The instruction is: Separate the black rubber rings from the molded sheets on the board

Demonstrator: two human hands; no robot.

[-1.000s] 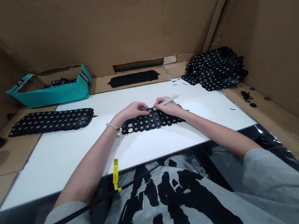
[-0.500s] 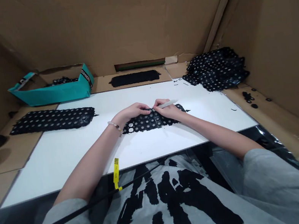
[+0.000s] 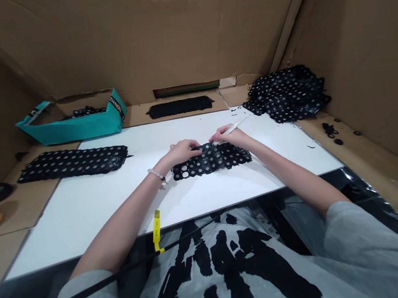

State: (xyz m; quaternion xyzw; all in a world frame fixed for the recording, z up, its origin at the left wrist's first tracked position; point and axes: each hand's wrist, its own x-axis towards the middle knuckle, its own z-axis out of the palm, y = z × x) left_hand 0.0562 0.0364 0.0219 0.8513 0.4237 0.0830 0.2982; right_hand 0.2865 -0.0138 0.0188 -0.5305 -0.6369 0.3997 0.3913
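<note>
A black rubbery sheet dotted with rows of pale round spots (image 3: 217,158) lies on the white board in front of me. My left hand (image 3: 183,152) has closed fingers on the sheet's far left edge. A slim white pen-like tool (image 3: 238,123) is gripped in my right hand (image 3: 230,136), its back end pointing up to the right. The tool's tip is at the sheet's far edge, partly hidden by my fingers. Two larger whitish openings (image 3: 185,172) show at the sheet's left end.
Another dotted black sheet (image 3: 74,162) lies at left, below a teal box (image 3: 76,128) with black pieces inside. A black stack (image 3: 180,106) sits at the back, and a heap of dotted sheets (image 3: 285,95) at back right. Small black scraps (image 3: 330,130) lie at right. Cardboard walls surround the board.
The dotted sheet has shifted slightly right. My right hand has moved right, away from my left hand, and the white tool now slants more steeply upward.
</note>
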